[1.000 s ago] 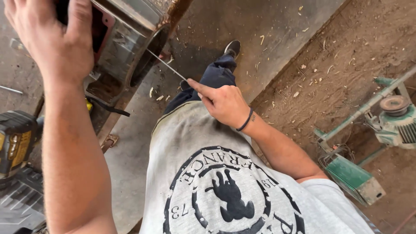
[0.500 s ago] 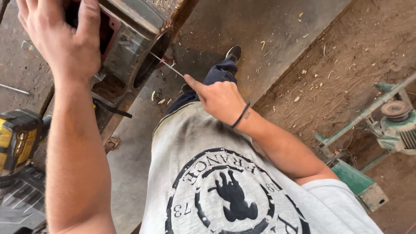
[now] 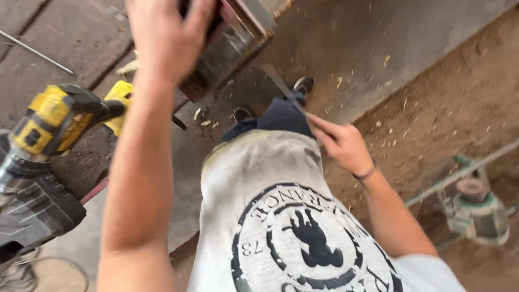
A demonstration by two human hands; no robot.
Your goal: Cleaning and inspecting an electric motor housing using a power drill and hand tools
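My left hand (image 3: 167, 40) reaches up and grips the top of a dark metal machine housing (image 3: 227, 48) at the upper middle of the head view. My right hand (image 3: 343, 143) pinches a thin metal rod (image 3: 281, 86) that slants up toward the underside of that housing. Below my hands I see my grey printed shirt (image 3: 281, 216), dark trousers and shoes on a concrete floor.
A yellow and black cordless drill (image 3: 48, 130) lies on the wooden bench at the left, with a black case (image 3: 32, 211) under it. A thin metal bar (image 3: 38, 53) lies at the upper left. A green machine (image 3: 476, 208) stands on the dirt ground at the right.
The view has swung left and down. My right hand with the rod has drawn back to the right, away from the housing. The drill has come fully into view.
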